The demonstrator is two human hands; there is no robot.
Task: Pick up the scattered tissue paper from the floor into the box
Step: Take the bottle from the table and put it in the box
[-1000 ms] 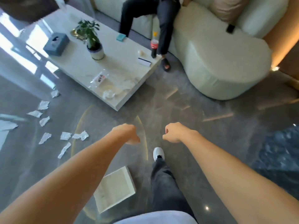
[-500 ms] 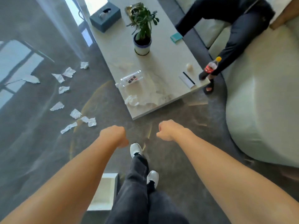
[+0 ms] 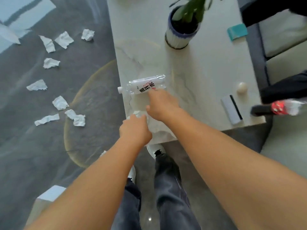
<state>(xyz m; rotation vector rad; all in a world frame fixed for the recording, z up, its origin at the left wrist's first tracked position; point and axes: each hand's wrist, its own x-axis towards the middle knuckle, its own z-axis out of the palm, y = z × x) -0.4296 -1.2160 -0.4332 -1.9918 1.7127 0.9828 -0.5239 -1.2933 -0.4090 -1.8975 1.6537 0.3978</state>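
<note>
Several torn white tissue pieces [image 3: 75,117] lie scattered on the dark floor at the left, and one small piece [image 3: 103,153] shows beside my left forearm. The white box [image 3: 49,194] sits on the floor at the bottom left, partly behind my left arm. A crumpled tissue [image 3: 138,113] lies on the near corner of the marble table [image 3: 207,67]. My left hand [image 3: 135,130] reaches up to that tissue, with its fingers hidden from me. Just below a lying clear bottle [image 3: 142,84], my right hand [image 3: 162,105] is over the table, fingers spread and empty.
On the table stand a potted plant [image 3: 181,33], a teal card [image 3: 236,31], a small ball [image 3: 241,87] and a grey box [image 3: 231,109]. A seated person's dark trousers [image 3: 285,87] and a cola bottle [image 3: 282,107] are at the right. My feet [image 3: 155,149] stand by the table corner.
I have stepped up to the table. Both hands, held as fists in the air before, have moved forward over the table's near corner; the right one has spread its fingers.
</note>
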